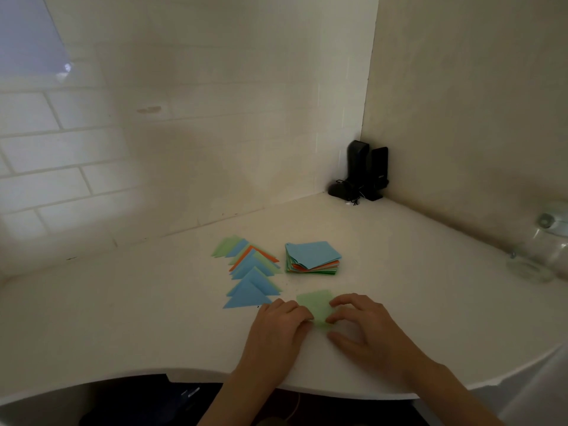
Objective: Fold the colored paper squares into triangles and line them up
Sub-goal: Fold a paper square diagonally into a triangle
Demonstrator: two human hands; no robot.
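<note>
Green paper square (316, 304) lies btwn hands, L hand (281, 322) & R hand (365, 325) curled fingertips pinching its near edges.

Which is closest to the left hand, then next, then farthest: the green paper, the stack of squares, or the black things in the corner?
From the left hand:
1. Green paper, touching its fingertips, just to the right.
2. Stack of squares, farther back on the table.
3. Black things, far back in the corner.

The near sheet (315, 304) is pale green. The stack (313, 258) shows blue on top, with orange and green edges. The triangles (249, 272) are blue, green and orange. The counter (123, 318) is white.
</note>
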